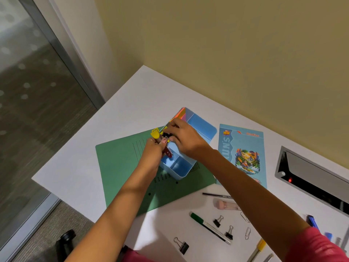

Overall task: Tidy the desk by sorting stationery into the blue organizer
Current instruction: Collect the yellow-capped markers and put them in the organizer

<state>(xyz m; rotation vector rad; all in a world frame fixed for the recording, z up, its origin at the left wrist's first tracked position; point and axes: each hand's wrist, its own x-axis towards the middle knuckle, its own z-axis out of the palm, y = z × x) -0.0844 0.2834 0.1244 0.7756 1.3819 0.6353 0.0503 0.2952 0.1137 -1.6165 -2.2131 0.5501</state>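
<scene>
**Mid-sort near the far left corner**

Head view: the blue plastic compartmented organizer (202, 125) stood on a green paper folder (120, 167) toward the desk's (75, 163) far left corner. The left grip (151, 154) was curled round a bundle of yellow and red stationery (156, 133) over its rim. The right grip (183, 140) pinched a small black item (166, 135) beside that bundle.

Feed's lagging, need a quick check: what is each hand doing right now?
Left hand: closed, gripping a bundle of yellow and dark-red stationery over the blue organizer.
Right hand: fingers pinching a small black item at that bundle.
</scene>
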